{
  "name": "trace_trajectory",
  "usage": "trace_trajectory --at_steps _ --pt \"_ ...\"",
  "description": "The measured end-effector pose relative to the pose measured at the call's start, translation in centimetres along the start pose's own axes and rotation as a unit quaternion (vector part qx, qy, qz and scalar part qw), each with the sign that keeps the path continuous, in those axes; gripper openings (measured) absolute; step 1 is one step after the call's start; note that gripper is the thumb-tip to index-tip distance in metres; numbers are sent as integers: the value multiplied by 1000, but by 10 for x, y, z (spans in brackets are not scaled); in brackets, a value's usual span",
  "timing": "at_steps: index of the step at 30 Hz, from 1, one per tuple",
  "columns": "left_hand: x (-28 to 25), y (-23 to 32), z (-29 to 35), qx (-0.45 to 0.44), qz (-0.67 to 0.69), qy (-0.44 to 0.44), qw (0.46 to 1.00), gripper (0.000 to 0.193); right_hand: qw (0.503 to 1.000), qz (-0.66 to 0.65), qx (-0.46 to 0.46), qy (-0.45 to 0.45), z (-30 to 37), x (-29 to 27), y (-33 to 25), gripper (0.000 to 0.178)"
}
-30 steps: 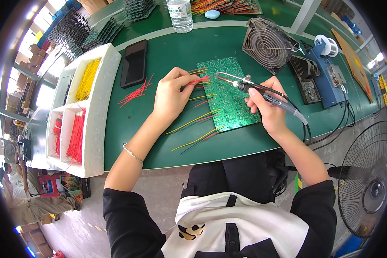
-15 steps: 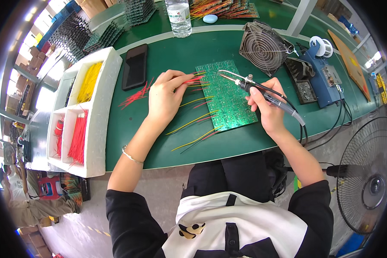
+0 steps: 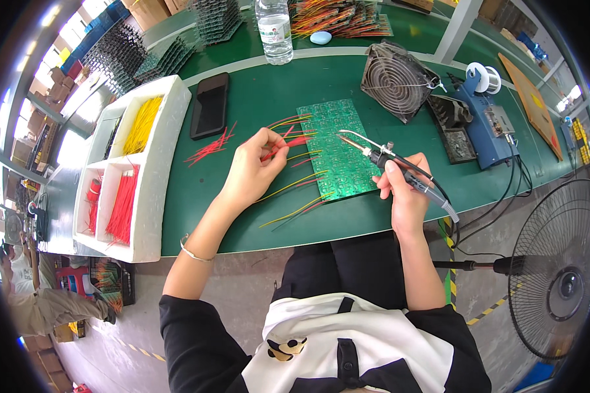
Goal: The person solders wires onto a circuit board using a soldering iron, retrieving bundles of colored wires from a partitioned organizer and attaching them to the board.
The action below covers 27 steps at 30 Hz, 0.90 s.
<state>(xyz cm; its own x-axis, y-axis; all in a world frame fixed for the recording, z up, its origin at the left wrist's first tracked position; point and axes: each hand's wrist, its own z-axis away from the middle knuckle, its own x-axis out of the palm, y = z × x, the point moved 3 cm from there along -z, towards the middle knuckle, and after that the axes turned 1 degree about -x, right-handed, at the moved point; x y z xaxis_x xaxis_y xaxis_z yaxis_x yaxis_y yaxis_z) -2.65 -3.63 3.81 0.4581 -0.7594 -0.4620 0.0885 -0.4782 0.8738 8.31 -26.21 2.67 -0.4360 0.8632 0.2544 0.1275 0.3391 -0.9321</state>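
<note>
The green circuit board [image 3: 344, 160] lies on the table [image 3: 203, 203]. Left of the board, the left hand [image 3: 254, 169] pinches red wires [image 3: 298, 141]; at its right, the right hand [image 3: 408, 196] grips a soldering iron [image 3: 377, 158].

A soldering iron [image 3: 425, 188], circuit board [image 3: 347, 164], stacked boards [image 3: 216, 25] and striped floor tape [image 3: 486, 314] mark this as an electronics workshop.

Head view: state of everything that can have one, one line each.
Left hand: pinched on red wires
Right hand: closed around soldering iron
Soldering iron: held, tip over the board; contact and heat unclear
Circuit board: flat on the table
Phone: lying flat, screen dark
Bottle: upright, top out of frame
White tray: open, wire bundles inside
Floor fan: upright; spin unclear
</note>
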Motion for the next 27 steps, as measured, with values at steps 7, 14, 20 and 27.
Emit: trace_trajectory --at_steps 7,14,20,27 --pt "5 1 -3 55 -86 26 994 9 1000 6 6 -19 1 1 1 20" --pt "11 -1 -6 54 -84 40 994 10 1000 5 8 -24 2 2 1 20" --pt "13 3 -7 50 -91 42 994 10 999 15 18 -29 2 2 1 20" --pt "13 2 -6 43 -97 42 994 10 999 19 27 -40 3 4 1 20"
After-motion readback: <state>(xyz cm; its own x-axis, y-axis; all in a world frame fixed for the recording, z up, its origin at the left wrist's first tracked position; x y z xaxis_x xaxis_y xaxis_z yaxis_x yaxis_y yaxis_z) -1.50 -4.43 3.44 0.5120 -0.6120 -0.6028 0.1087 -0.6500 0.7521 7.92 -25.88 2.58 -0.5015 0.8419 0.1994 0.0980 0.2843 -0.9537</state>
